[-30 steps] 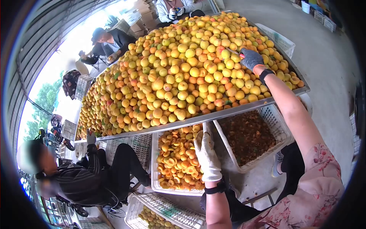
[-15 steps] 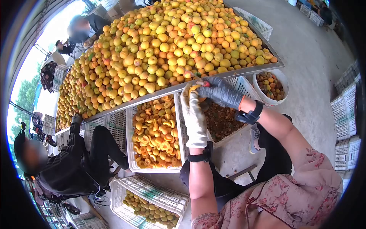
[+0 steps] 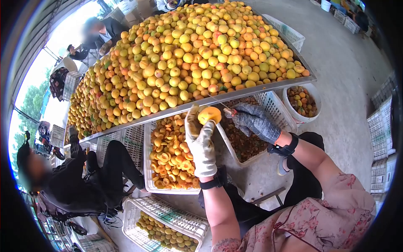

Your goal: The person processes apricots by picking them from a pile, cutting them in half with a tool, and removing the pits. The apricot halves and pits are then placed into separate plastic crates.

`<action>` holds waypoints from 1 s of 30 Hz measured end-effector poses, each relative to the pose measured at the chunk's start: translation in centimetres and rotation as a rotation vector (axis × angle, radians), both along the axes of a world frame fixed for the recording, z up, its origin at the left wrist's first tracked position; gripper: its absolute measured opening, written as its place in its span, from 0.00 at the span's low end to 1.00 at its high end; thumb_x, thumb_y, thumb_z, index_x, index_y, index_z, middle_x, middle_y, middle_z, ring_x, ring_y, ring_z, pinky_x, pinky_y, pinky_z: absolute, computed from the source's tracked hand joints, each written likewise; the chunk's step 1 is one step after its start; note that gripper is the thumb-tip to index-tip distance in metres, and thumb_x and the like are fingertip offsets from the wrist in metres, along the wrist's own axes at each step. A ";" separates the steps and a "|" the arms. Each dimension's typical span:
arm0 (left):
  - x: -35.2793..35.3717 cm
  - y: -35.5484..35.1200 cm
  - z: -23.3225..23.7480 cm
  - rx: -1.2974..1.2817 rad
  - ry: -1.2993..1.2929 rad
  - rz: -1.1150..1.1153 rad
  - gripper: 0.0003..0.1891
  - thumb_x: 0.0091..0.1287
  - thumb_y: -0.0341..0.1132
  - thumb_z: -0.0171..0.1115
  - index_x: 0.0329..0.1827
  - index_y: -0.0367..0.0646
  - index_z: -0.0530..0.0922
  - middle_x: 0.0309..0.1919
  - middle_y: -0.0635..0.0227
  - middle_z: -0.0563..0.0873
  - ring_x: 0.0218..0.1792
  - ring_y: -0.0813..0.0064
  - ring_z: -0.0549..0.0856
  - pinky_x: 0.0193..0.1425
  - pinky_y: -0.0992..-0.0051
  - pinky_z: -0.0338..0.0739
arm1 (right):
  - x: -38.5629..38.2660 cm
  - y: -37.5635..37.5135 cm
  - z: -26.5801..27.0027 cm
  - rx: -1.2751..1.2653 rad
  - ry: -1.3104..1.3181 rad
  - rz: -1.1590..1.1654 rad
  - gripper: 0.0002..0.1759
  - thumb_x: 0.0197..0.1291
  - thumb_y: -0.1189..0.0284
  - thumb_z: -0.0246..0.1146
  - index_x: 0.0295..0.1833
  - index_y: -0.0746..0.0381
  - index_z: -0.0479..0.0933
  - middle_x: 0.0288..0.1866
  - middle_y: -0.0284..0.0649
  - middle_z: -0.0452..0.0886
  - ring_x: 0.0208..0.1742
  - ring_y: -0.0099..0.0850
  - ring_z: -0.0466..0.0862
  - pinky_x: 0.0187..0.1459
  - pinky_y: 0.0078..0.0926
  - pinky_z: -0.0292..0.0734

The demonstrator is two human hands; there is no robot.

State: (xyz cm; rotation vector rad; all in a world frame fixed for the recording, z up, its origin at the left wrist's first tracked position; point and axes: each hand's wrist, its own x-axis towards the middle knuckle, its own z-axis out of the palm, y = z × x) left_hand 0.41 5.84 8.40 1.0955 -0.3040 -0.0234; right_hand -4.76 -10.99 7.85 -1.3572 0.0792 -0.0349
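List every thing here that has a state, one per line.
left hand: gloved, fingers shut on an apricot
right hand: gloved, shut on a knife
apricot: held up, no cut visible
steel table: heaped with whole fruit
white crate: nearly full of halved fruit
second crate: partly filled with pits
bucket: partly filled

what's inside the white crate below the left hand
Halved apricots fill the white crate. The left hand and the table edge cover its right and far parts; its bottom is hidden under the fruit.
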 end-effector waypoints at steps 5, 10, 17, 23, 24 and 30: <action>0.4 0.0 -0.5 0.069 0.063 -0.003 0.30 0.58 0.18 0.62 0.66 0.32 0.66 0.56 0.59 0.77 0.56 0.70 0.78 0.64 0.71 0.71 | -0.5 -0.6 -0.1 -0.218 -0.057 0.009 0.13 0.62 0.71 0.65 0.49 0.66 0.79 0.34 0.36 0.82 0.30 0.22 0.79 0.33 0.21 0.75; 0.1 -0.6 -0.1 0.096 0.065 -0.014 0.30 0.59 0.18 0.60 0.66 0.32 0.64 0.56 0.57 0.77 0.56 0.69 0.78 0.65 0.71 0.70 | -1.7 -1.6 0.2 -0.472 -0.215 0.079 0.15 0.61 0.68 0.64 0.48 0.67 0.79 0.40 0.43 0.84 0.36 0.38 0.83 0.39 0.30 0.77; -0.9 -1.7 0.1 -0.012 0.069 -0.077 0.31 0.57 0.18 0.60 0.67 0.32 0.64 0.54 0.57 0.78 0.53 0.69 0.79 0.62 0.70 0.73 | -2.1 -3.7 1.5 -0.130 0.261 0.137 0.14 0.62 0.60 0.64 0.44 0.58 0.82 0.21 0.28 0.75 0.21 0.13 0.71 0.19 0.13 0.62; -0.4 -2.2 -1.5 -0.330 0.155 -0.147 0.28 0.70 0.40 0.55 0.69 0.39 0.61 0.52 0.56 0.77 0.46 0.66 0.81 0.49 0.71 0.79 | -1.0 -7.1 -4.7 -0.834 -0.131 -0.156 0.16 0.63 0.59 0.62 0.39 0.62 0.80 0.20 0.37 0.76 0.21 0.26 0.76 0.26 0.27 0.71; -0.2 -2.3 -1.4 -0.367 0.210 -0.147 0.28 0.71 0.43 0.55 0.69 0.40 0.61 0.52 0.56 0.76 0.44 0.66 0.81 0.46 0.71 0.79 | -1.2 -7.1 -5.4 -0.829 -0.134 -0.155 0.16 0.63 0.59 0.62 0.39 0.62 0.80 0.20 0.37 0.76 0.21 0.26 0.76 0.26 0.27 0.71; 0.5 -3.1 -2.3 -0.507 0.247 -0.331 0.23 0.74 0.49 0.48 0.63 0.42 0.68 0.50 0.51 0.79 0.40 0.67 0.81 0.40 0.73 0.78 | -2.7 -4.2 0.7 -0.424 -0.218 -0.087 0.11 0.61 0.69 0.65 0.43 0.67 0.80 0.31 0.45 0.81 0.29 0.30 0.79 0.33 0.29 0.74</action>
